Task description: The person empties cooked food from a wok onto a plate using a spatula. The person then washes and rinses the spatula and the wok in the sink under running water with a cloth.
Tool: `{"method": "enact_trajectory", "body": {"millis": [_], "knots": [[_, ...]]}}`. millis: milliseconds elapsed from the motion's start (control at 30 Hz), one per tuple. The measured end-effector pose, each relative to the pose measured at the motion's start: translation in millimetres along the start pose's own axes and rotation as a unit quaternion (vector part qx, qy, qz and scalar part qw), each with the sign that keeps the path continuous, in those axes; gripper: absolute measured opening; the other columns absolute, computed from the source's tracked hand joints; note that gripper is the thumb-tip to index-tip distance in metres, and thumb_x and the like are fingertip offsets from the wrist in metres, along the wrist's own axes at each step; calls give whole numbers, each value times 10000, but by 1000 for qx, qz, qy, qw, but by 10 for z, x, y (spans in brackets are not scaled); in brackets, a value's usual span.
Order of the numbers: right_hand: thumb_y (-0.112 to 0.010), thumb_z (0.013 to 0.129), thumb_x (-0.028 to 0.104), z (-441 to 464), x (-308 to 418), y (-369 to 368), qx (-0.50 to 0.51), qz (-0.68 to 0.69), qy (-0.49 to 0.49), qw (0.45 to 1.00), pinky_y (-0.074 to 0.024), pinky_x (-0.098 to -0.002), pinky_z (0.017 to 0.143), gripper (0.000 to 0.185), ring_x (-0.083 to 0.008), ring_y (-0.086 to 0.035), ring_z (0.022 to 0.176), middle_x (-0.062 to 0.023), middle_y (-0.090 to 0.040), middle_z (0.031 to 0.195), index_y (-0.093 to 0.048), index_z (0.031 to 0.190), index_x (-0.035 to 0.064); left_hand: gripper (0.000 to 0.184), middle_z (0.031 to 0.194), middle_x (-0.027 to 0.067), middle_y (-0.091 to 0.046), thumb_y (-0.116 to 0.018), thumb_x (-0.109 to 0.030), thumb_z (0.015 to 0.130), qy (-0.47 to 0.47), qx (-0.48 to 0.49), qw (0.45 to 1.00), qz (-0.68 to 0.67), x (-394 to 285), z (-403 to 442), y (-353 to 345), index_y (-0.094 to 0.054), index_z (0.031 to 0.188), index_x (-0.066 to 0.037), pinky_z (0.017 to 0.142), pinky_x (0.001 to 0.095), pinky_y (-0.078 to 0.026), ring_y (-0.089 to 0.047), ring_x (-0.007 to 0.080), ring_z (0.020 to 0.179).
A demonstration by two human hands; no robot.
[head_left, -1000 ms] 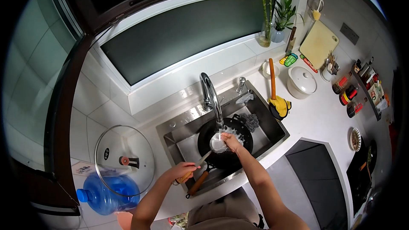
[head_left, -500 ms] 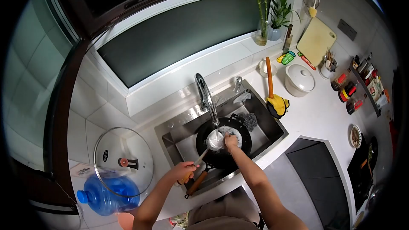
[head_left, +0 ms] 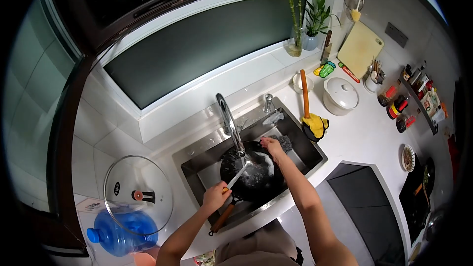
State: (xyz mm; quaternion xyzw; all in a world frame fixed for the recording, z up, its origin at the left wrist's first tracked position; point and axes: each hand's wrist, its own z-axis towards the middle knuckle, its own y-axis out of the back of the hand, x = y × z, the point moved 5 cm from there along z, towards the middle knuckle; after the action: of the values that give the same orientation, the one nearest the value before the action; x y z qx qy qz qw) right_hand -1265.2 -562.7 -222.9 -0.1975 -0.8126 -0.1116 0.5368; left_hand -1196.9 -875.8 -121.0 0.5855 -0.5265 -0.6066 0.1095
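Observation:
My left hand (head_left: 216, 195) is closed round the wooden end of a metal-shafted ladle (head_left: 238, 176), whose head is under the water from the faucet (head_left: 229, 120). Beneath the stream, a black wok (head_left: 256, 187) with water and white foam sits in the sink (head_left: 199, 167); its wooden handle (head_left: 223, 217) points toward the front edge. My right hand (head_left: 270, 144) is at the wok's far rim, beside a grey scrubber (head_left: 284, 142). Its fingers are bent together, and what they grip is too small to tell.
A glass lid (head_left: 138, 195) and a blue water jug (head_left: 123, 233) are at the left. Right of the sink lie a yellow-and-black cloth item (head_left: 315, 127) with a wooden handle and a white lidded pot (head_left: 341, 96). A bowl (head_left: 408, 158) stands farther right.
My right hand has left the ladle's head and moved to the wok's far rim. The ladle has turned and lowered into the wok, still in my left hand. The view has shifted slightly.

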Motion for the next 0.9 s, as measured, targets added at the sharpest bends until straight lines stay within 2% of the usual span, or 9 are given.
{"method": "enact_trajectory", "body": {"millis": [100,267,333,400,467,633,733,800,900], "knots": [[-487,947,137,-116,-229,248,-20,29,-32,999,-490,-294,811,236,-184,-624,860,-103,-669,960,-642,1072,10,269,846,111,-642,-635,-277,843,-8,28,999,-24,81,150,-146,-512,943,-60,604,387,-501,-647,271,758],[-461,961,216,-296,-479,541,-44,14,-57,997,-490,-297,744,272,-170,-630,817,-86,-675,925,-639,1072,43,194,695,50,-560,-548,-226,922,129,178,904,-367,-25,568,-414,-508,923,-36,396,234,-395,-515,85,509],[-475,953,245,-384,-516,564,-36,-4,-85,996,-466,-276,689,259,-148,-623,791,-56,-675,901,-637,1075,83,259,643,37,-519,-528,-283,934,158,230,881,-382,-161,890,-505,-516,893,-28,391,246,-383,-454,104,457],[-517,923,114,-462,-485,560,-56,36,-105,992,-498,-273,692,212,-157,-608,753,-100,-654,872,-624,1039,-27,309,620,28,-502,-503,-339,942,256,260,849,-382,-255,1066,-579,-524,866,-40,382,246,-371,-447,102,450],[-539,921,259,-427,-573,534,-51,36,-85,994,-444,-272,647,280,-128,-601,794,-33,-654,953,-579,1148,99,330,615,23,-500,-499,-372,940,257,263,847,-383,-287,1234,-675,-525,870,-50,383,250,-373,-451,104,452],[-629,872,272,-393,-449,506,-98,-10,-80,992,-498,-355,750,676,-202,-591,923,-117,-558,1163,-282,1420,82,391,577,1,-476,-520,-428,924,176,206,878,-395,-346,1193,-660,-529,801,-56,389,254,-371,-466,90,473],[-658,852,269,-408,-286,446,-96,67,-57,991,-511,-386,792,827,-240,-581,977,-146,-514,1213,-137,1465,82,407,555,89,-514,-548,-404,914,155,171,925,-302,-138,964,-605,-528,734,-39,411,329,-384,-521,194,462],[-652,849,189,-411,-253,280,22,220,-111,969,-531,-380,775,745,-232,-596,972,-142,-549,1171,-210,1437,71,383,613,206,-544,-563,-344,907,-68,-12,989,-128,-59,786,-456,-529,714,-16,466,406,-396,-553,349,532],[-599,847,50,-351,-409,105,145,292,-151,933,-550,-402,792,475,-224,-643,842,-118,-615,1029,-400,1278,62,333,666,219,-554,-568,-344,899,-46,-39,995,-74,152,445,-356,-545,779,-34,530,455,-412,-544,418,620]]}}
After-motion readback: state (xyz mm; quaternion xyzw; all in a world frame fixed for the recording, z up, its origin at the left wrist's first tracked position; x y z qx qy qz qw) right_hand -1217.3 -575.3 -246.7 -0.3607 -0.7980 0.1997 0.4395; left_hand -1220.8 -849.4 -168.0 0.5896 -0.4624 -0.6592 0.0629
